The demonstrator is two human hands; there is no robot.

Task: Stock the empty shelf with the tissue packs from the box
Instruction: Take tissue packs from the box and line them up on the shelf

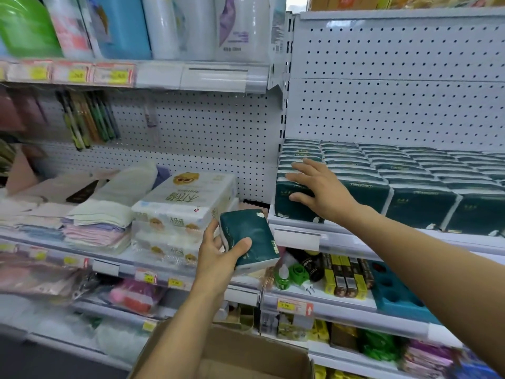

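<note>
My left hand [218,251] grips a dark green tissue pack [250,237] in the air, just left of and below the white shelf [297,231]. That shelf holds rows of the same dark green tissue packs [410,176], standing side by side. My right hand [319,187] lies with fingers spread and straight on the top front corner of the leftmost pack in the front row. The cardboard box [232,354] stands open at the bottom of the view; its inside is mostly hidden.
White tissue bundles with yellow print [188,203] and folded cloths [95,222] fill the left bay. Below the stocked shelf stand small bottles, yellow boxes [347,277] and a teal tray. Large packs crowd the top left shelf. A perforated white back panel [396,77] rises behind.
</note>
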